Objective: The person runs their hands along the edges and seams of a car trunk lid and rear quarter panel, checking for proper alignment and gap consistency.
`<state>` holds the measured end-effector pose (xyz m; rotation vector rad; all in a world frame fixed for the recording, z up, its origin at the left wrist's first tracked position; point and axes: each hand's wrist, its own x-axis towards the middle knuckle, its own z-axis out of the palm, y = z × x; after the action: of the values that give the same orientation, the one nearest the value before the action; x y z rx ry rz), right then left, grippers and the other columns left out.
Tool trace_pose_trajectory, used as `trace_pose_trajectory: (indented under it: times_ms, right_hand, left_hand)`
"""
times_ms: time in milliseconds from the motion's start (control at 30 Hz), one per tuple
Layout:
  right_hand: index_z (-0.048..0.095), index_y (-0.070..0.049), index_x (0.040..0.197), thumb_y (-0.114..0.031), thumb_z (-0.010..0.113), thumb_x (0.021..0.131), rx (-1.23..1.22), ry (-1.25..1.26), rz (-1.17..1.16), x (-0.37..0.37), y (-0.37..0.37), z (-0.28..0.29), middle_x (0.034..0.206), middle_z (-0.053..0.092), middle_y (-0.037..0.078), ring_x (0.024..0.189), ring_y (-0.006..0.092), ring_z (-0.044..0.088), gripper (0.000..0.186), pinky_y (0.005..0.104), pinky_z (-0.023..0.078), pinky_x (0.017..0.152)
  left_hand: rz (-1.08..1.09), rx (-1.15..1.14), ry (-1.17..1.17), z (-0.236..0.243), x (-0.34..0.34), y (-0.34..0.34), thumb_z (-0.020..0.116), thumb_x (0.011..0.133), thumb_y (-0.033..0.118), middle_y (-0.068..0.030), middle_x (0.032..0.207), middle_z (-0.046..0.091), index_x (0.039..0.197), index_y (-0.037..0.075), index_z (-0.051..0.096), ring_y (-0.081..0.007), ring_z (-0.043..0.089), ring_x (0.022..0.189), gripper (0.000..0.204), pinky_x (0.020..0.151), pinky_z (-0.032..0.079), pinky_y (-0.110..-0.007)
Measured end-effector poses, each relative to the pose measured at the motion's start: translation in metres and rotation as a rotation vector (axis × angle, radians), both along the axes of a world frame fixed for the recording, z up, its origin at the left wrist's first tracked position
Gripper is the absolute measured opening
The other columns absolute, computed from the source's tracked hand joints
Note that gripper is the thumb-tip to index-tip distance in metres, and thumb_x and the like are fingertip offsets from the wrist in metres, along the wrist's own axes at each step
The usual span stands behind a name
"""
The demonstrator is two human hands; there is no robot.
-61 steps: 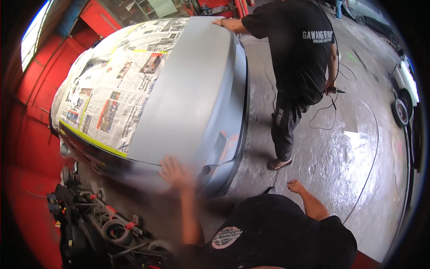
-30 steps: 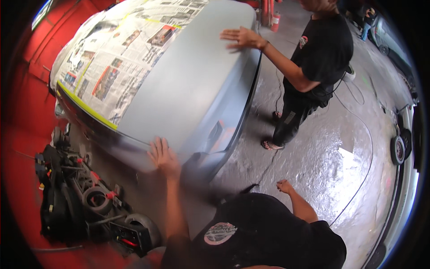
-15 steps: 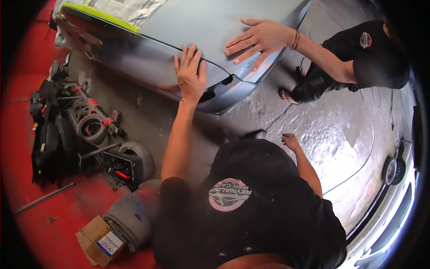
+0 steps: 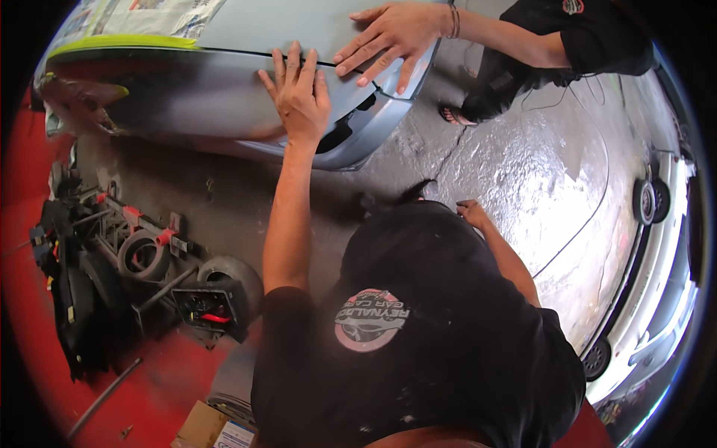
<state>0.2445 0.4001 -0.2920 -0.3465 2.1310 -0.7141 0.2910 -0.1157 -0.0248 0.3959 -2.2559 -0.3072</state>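
My left hand lies flat with spread fingers on a grey car body panel, its fingertips reaching the dark seam along the upper edge. My right hand hangs low beside my body; its fingers are loosely bent and slightly apart, with nothing visible in them. Close to my left hand, another person's hand, with dark bands at the wrist, rests spread on the smooth grey upper panel. Below that seam is a dark cutout in the car's corner.
Masking paper and a yellow-green strip cover the car's upper left. Metal frame parts and small tires lie at left, near a cardboard box. A cable crosses the wet floor; a white car stands at right.
My view has shifted, so the car sits higher and further left. The other person's hand has come closer to my left hand. My left hand still lies on the panel.
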Motion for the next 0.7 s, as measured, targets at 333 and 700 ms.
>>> trace_pose_trajectory:
  times_ms: [333, 700]
  right_hand:
    - [0.020, 0.007, 0.159, -0.027, 0.054, 0.094, -0.410, 0.309, 0.049, -0.002, -0.220, 0.132, 0.123, 0.066, 0.032, 0.114, 0.0474, 0.064, 0.080, 0.0447, 0.047, 0.104]
    - [-0.033, 0.004, 0.151, -0.011, 0.059, 0.091, -0.569, 0.214, -0.015, 0.005, -0.357, 0.246, 0.098, 0.073, 0.025, 0.079, 0.0296, 0.075, 0.111, 0.0320, 0.057, 0.077]
  left_hand:
    - [-0.094, -0.119, -0.064, 0.001, 0.020, -0.011, 0.062, 0.099, 0.027, -0.0088, 0.155, 0.050, 0.139, 0.019, 0.066, -0.0391, 0.038, 0.148, 0.041, 0.120, 0.019, -0.065]
    - [-0.099, -0.031, 0.112, -0.006, 0.021, -0.016, 0.068, 0.089, 0.012, -0.0059, 0.144, 0.061, 0.124, 0.011, 0.071, -0.0336, 0.048, 0.142, 0.036, 0.120, 0.026, -0.061]
